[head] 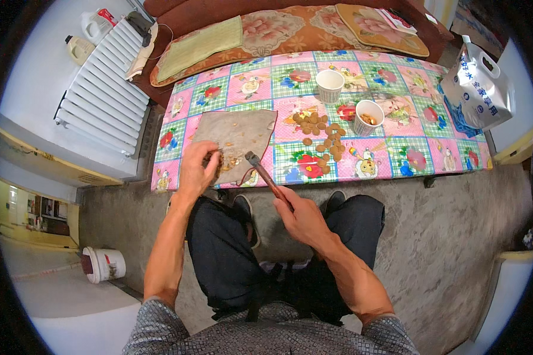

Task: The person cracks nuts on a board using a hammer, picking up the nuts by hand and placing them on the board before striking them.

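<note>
My right hand (300, 215) is closed round the handle of a small hammer (268, 177), its head over the right edge of a grey-brown cloth (235, 128). On the cloth's near left part, my left hand (197, 166) has its fingers curled down over broken shell pieces (232, 164); whether it pinches one is hidden. Several brown nuts or pits (311, 123) lie in a loose group right of the cloth. Behind them stand two paper cups: one (330, 85) shows nothing inside, the other (368, 117) holds some light-brown kernels.
A patterned plastic tablecloth (408, 155) covers the low table. A large silver water bag (482, 88) stands at its right end. Beyond is a sofa (275, 31) with floral covers; a white radiator (102, 88) is on the left. A white bucket (109, 265) lies on the floor.
</note>
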### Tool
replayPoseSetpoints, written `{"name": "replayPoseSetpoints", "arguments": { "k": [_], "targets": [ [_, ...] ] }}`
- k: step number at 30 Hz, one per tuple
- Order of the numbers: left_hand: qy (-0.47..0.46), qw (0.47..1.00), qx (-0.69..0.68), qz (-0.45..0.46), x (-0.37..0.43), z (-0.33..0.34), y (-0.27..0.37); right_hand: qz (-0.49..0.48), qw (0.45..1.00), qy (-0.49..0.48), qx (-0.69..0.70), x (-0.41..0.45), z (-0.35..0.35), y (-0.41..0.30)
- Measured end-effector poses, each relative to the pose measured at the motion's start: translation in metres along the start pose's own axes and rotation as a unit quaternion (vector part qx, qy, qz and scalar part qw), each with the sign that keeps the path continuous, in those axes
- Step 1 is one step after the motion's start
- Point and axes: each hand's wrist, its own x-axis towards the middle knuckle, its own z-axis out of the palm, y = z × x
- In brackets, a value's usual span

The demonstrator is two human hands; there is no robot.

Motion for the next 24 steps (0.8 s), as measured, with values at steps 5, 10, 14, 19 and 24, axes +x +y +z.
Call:
{"name": "replayPoseSetpoints", "arguments": {
  "k": [5, 10, 14, 19, 24],
  "targets": [
    [-0.092, 0.986, -0.019, 0.137, 0.000, 0.014, 0.019, -0.018, 0.999, 0.024, -0.013, 0.002, 0.007, 0.009],
    [-0.057, 0.994, -0.023, 0.088, -0.006, -0.002, 0.005, -0.013, 1.000, 0.006, 0.009, 0.002, 0.004, 0.006],
    [-0.010, 0.999, 0.032, 0.011, -0.003, -0.011, -0.007, -0.029, 0.999, 0.019, 0.019, 0.001, 0.006, 0.011],
    [0.060, 0.997, 0.013, -0.050, 0.039, 0.003, 0.013, -0.031, 0.999, 0.017, 0.023, 0.002, 0.008, 0.010],
    [-0.076, 0.983, -0.164, 0.027, 0.097, 0.050, 0.088, -0.012, 1.000, 0.005, 0.016, 0.002, 0.003, 0.008]
  ]
}}
